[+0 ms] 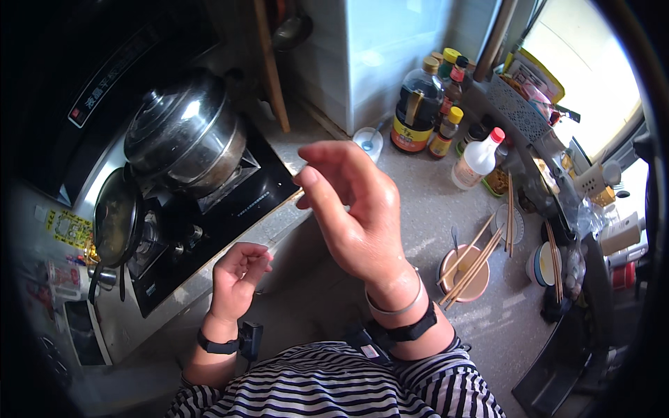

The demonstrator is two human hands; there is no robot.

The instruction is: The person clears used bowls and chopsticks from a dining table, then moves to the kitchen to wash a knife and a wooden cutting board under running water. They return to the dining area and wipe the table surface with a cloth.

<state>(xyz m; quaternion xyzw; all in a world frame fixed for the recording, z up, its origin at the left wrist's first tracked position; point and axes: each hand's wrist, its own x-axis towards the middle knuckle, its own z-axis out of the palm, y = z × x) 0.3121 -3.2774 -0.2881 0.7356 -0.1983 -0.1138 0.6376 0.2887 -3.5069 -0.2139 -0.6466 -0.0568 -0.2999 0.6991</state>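
Raised in the middle of the head view, my right hand (355, 209) looks wet, its fingers curled loosely with nothing seen between them. My left hand (238, 282) is lower and to the left, near the stove's front edge, fingers bent inward; whether it holds anything small cannot be told. Beyond the hands, a large lidded steel pot (183, 130) stands on the black gas stove (251, 198). A dark frying pan (117, 219) is tilted on the nearer-left burner. To the right, a bowl (473, 282) with several wooden chopsticks (478, 266) across it rests on the speckled counter.
A small white bowl (369, 142) with a spoon stands beyond my right hand. Sauce bottles (418, 109) and a white bottle with a red cap (474, 162) line the back counter. More bowls (543, 264) and chopsticks lie at right, near a perforated container (517, 107).
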